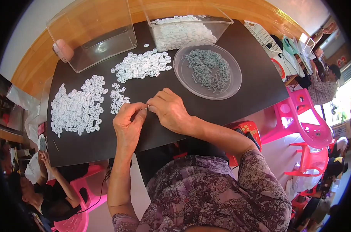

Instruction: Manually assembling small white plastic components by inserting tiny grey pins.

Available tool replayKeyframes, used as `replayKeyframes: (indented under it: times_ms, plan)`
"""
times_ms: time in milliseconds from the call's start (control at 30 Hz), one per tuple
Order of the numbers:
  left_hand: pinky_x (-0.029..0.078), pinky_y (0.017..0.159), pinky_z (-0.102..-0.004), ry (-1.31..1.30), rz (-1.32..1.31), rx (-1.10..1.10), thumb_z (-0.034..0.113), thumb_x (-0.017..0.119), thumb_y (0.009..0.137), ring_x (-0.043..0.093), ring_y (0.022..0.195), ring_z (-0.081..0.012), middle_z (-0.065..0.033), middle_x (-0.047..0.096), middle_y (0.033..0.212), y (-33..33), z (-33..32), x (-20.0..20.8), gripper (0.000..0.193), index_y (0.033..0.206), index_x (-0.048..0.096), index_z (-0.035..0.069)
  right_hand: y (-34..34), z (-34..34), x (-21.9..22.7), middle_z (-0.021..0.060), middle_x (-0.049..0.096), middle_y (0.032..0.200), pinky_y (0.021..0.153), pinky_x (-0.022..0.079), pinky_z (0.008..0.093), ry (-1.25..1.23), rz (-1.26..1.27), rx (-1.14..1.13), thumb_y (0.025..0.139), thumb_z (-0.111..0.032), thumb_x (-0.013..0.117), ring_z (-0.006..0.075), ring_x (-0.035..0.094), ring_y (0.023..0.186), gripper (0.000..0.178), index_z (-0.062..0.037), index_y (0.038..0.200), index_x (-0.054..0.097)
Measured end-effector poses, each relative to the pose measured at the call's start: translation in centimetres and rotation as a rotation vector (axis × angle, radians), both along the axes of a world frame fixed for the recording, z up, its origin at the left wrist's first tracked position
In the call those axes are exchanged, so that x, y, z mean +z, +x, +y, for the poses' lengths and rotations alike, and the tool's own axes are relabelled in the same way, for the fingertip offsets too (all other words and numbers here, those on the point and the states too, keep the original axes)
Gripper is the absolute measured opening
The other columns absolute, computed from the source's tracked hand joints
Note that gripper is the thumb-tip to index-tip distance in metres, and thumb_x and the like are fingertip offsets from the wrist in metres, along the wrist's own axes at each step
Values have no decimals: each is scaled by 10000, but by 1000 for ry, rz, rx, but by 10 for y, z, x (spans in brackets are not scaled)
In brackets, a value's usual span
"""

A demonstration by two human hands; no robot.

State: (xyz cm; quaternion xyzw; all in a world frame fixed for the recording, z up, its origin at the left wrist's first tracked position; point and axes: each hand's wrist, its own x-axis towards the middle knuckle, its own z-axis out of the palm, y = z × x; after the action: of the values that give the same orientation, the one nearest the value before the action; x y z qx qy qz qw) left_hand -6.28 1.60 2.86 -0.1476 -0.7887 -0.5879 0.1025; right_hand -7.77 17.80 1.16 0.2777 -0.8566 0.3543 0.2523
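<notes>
My left hand (130,120) and my right hand (168,109) meet over the near part of the dark table (256,87). Thumbs and forefingers are pinched together around something tiny that the fingers mostly cover. Just beyond my left hand lies a small group of white oval plastic pieces with holes (118,96). A larger heap of such pieces (141,66) sits behind it, and a wide spread of them (77,108) covers the table's left side. Right of my hands, a round clear tray (234,83) holds many small grey screw-like pieces (206,69).
A clear bin (92,50) stands at the back left, a pink object beside it. Another clear bin (222,22) holds many white pieces. A white perforated basket (262,36) is at the far right. Pink chairs (295,116) flank the table; a co-worker (48,193) sits at left.
</notes>
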Motion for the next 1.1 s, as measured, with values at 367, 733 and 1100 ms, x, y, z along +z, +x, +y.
replayKeyframes:
  times_ms: [367,733,1100]
  plan:
    - [372,583,-180,318,-107,-11,10,666,806,462,657,-54,21,532,746,14,12,-1,104,905,640,-5,21,6,20,38,560,691,627,435,251,-600,-763,176,808,-67,623,88,526,711,69,-1,806,607]
    - [428,528,-214,589,-301,-65,130,621,868,517,583,-96,-52,585,704,28,18,-9,149,928,610,-6,-24,128,18,96,590,722,662,433,421,311,20,-413,740,-95,609,310,562,748,38,-63,743,629]
    - [461,570,-243,613,-355,-21,97,630,856,546,590,-114,-81,616,710,42,20,-16,216,1012,560,-35,-49,148,11,94,617,746,683,444,415,317,-97,-421,708,-105,635,303,575,799,81,-97,778,675]
